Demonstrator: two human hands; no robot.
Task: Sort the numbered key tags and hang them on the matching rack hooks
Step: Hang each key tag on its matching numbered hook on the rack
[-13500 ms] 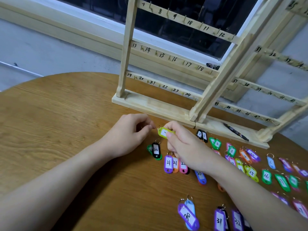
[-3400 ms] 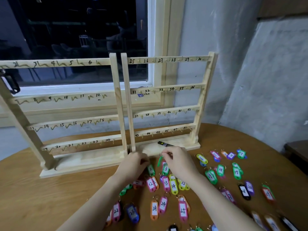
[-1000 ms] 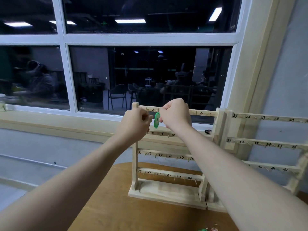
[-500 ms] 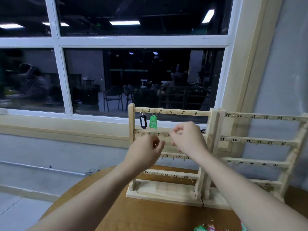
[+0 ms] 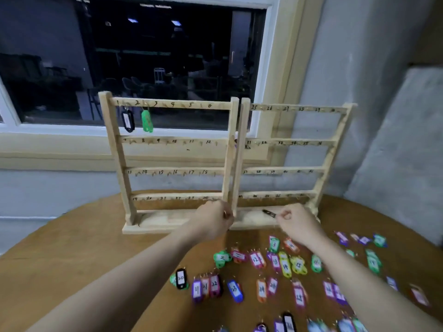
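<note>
Both hands [image 5: 213, 221] dropped from the green tag [image 5: 147, 121], fingers well below.

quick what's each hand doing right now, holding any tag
left hand: fingers curled, no tag visible in it; whether it holds anything cannot be told.
right hand: fingers curled, no tag seen; cannot tell.

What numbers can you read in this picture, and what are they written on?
"1 2 3 4 5 6": top rail of the left rack
"8 9 10 11 12": its second rail
"14 15 16 17": its third rail
"25": top rail of the right rack; the rest there is blurred
"20": black tag on the table
"3": green tag
"22": pink tag
Other tags: too blurred.
</note>
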